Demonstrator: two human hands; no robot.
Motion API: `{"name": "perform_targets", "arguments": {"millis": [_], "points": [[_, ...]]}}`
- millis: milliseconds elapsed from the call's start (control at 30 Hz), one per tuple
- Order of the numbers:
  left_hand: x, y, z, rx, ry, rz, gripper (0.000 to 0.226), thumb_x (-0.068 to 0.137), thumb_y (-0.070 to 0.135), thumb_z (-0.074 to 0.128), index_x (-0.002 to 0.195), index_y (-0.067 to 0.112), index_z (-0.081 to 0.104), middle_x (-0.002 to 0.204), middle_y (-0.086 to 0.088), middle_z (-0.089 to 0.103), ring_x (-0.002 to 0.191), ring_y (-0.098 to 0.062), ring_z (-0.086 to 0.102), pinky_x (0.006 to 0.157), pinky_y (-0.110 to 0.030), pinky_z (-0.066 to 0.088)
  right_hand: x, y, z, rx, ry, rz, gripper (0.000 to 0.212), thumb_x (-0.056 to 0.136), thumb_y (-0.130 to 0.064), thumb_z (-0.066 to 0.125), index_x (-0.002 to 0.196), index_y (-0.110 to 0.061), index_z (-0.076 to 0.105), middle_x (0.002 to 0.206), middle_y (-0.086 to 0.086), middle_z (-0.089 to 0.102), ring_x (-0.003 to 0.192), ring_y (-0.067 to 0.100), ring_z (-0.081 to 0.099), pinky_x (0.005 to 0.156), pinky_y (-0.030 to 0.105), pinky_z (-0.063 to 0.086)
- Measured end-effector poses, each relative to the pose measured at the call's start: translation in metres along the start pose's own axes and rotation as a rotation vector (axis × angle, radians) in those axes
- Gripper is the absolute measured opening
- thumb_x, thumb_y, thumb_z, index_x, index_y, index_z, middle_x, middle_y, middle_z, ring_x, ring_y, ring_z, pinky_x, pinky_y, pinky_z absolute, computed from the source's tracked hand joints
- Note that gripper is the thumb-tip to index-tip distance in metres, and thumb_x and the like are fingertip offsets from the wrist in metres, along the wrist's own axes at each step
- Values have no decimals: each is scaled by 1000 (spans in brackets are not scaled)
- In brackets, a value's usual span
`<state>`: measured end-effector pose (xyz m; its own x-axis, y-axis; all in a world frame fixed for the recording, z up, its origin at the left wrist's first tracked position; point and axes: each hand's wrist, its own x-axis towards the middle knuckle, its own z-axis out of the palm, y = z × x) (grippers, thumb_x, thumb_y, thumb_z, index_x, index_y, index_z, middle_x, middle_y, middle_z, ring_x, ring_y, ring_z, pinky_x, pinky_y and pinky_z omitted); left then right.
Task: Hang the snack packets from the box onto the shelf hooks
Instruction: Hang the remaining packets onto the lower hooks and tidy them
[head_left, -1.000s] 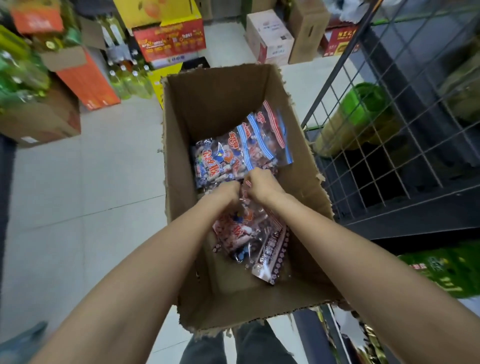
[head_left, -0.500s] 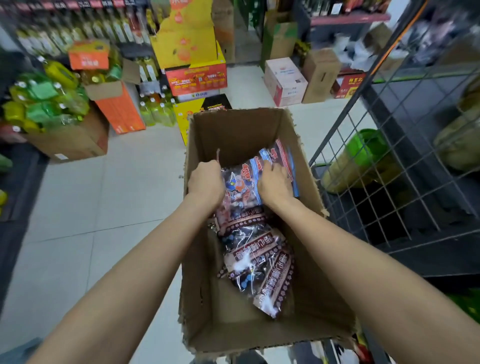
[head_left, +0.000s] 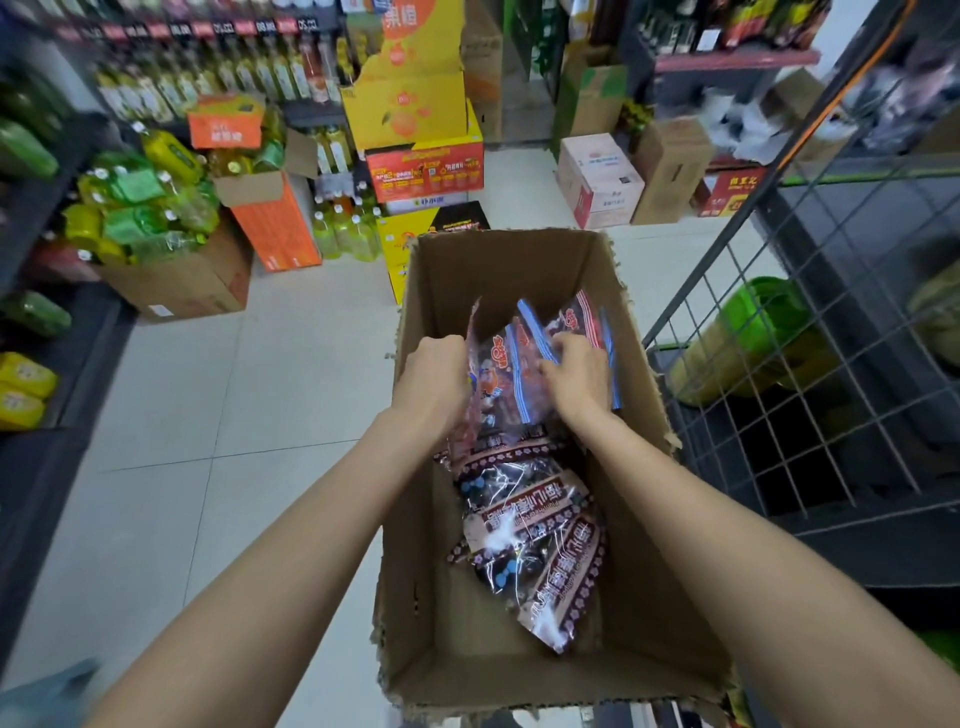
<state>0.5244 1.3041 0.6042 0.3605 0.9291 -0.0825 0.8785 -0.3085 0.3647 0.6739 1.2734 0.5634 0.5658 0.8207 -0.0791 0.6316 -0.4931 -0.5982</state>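
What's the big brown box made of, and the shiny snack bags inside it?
The box looks like matte brown cardboard: its cut rim is ragged and fibrous. The snack packets seem to be thin, glossy plastic film: they crinkle, glint with white highlights, and partly show their contents.
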Motion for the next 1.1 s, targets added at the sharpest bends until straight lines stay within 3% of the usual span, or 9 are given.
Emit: {"name": "perform_targets", "arguments": {"millis": [133,333,467,567,633,733,833,967,1100], "points": [[-11,0,-14,-99,56,52,18,89,1,39,100,0,54,94,-26,61,90,-46,57,67,-44,43,-19,-17,-35,199,89,-88,23,87,-15,67,108,-6,69,109,9,69,104,22,61,84,24,40],[-42,12,-61,-13,316,161,21,99,22,39,101,12,58,92,-15,65,86,-36,59,64,-37,42,-68,-49,-95,375,240,-140,12,78,-20,76,89,-18,74,88,0,72,83,13,64,78,30,50],[-72,25,-101,-334,475,374,36,100,27,35,86,3,59,86,-22,63,85,-38,57,71,-45,41,-122,-68,-143,578,331,-82,13,65,-33,80,63,-37,69,74,0,71,74,23,69,72,45,55],[-109,40,-125,-564,487,526,27,100,19,40,81,4,50,72,-25,58,70,-42,54,65,-45,33,-177,-77,-178,697,400,-74,15,71,-22,79,66,-29,68,74,7,71,63,21,69,52,29,52],[-142,54,-137,-638,487,590,24,101,19,37,81,8,45,63,-15,50,59,-35,47,60,-39,25,-216,-76,-196,740,451,-97,19,77,-10,77,68,-24,66,70,2,70,56,14,67,47,23,48],[-188,76,-142,-714,460,621,24,101,18,36,83,8,47,61,-3,44,57,-24,39,57,-31,14,-281,-64,-218,698,590,-59,13,68,-23,83,65,-26,71,72,2,73,70,19,71,65,36,58],[-229,105,-129,-771,373,705,26,101,20,35,87,4,50,65,-9,46,65,-28,42,59,-34,18,-346,-39,-234,720,728,19,11,68,-21,83,66,-23,73,76,6,73,80,32,71,71,43,57],[-298,149,-105,-838,218,872,26,102,20,35,82,6,45,58,-1,41,58,-21,37,56,-32,15,-428,3,-249,664,913,96,3,78,-18,75,75,-17,75,76,-2,72,76,19,69,67,33,50],[-362,187,-83,-893,86,981,28,102,25,35,81,9,44,57,-1,44,53,-20,40,57,-42,26,-502,51,-262,674,987,206,7,86,-15,69,80,-16,73,80,7,74,82,26,71,80,42,56]]}}
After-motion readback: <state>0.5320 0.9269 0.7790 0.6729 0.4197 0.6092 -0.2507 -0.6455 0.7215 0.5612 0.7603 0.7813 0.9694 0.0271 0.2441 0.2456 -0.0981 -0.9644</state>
